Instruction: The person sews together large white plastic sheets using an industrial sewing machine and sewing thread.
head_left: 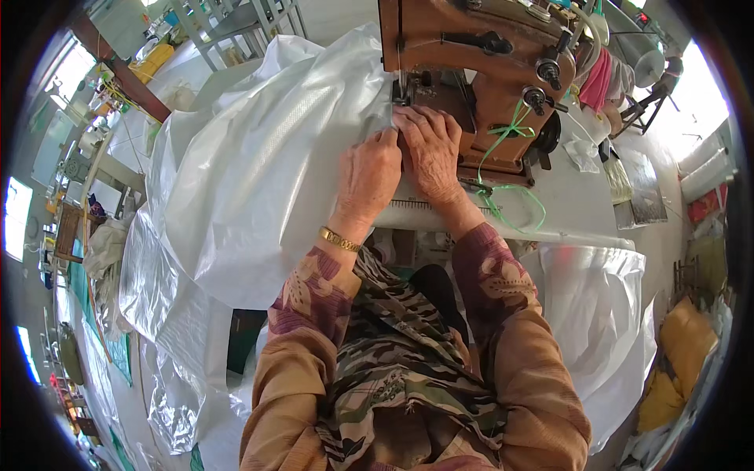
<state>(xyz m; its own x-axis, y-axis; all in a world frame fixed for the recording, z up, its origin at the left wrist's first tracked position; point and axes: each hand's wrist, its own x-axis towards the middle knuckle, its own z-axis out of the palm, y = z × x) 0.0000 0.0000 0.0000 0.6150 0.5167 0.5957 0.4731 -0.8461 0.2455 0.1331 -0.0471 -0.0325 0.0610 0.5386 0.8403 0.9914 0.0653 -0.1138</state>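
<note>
A large, shiny white woven plastic sheet (243, 165) spreads over the left of the table and hangs off its front. Its right edge runs under the presser foot (402, 98) of a brown sewing machine (463, 47). My left hand (369, 177), with a gold wristband, is closed in a pinch on that edge, just in front of the foot. Right beside it, my right hand (430, 149) has its fingers bent and pressed together on the same edge, close to the needle. The fingertips of both hands are partly hidden. A green ribbon (510, 129) is tied to the machine.
A ruler strip (440, 206) lies along the table's front, by my wrists. More white sheeting (593, 306) hangs at the right front. Metal stools (236, 27) stand at the far left. Yellow-brown sacks (679, 345) lie on the right, and a reddish-brown post (122, 67) rises at the far left.
</note>
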